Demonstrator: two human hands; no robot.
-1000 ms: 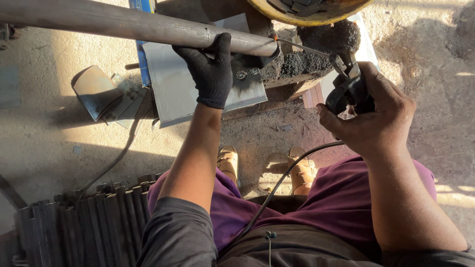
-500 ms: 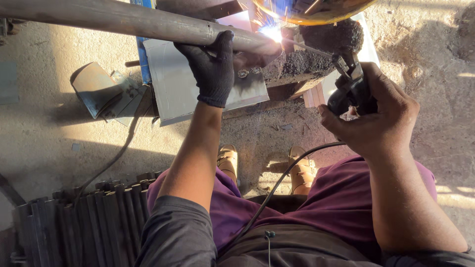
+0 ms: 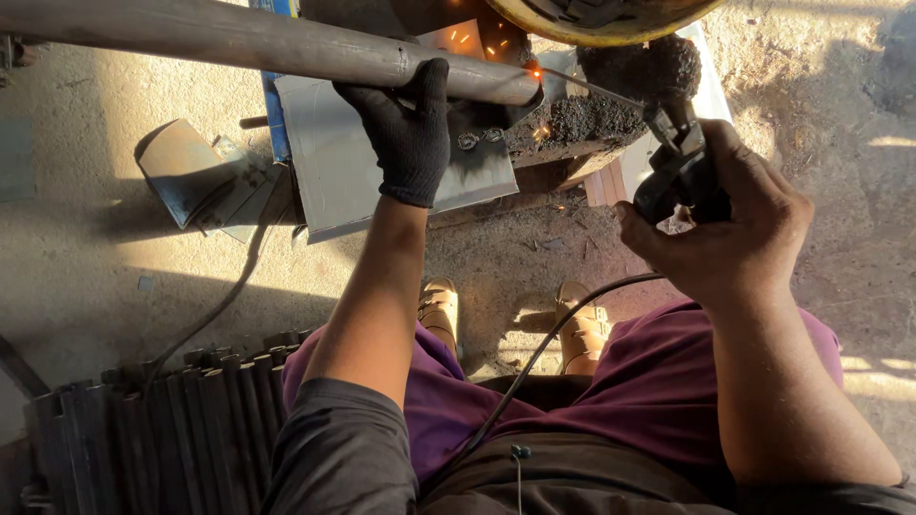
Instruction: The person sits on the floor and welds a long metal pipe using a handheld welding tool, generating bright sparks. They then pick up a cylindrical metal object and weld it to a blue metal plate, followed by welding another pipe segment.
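Dusty ground (image 3: pixel 114 277) under metal sheet (image 3: pixel 343 157)

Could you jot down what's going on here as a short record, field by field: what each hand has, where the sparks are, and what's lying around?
Left hand: black glove, grip closed on the long metal pipe
Right hand: bare, grip closed on the black electrode holder
Welding rod: thin, runs from the holder to the pipe's end
Sparks: orange, at the rod's tip beside the pipe's end
Under the pipe: grey metal sheet, dark crusted block
Cable: black, crosses the lap
Lower left: bundle of dark tubes
Feet: tan sandals on the dusty ground
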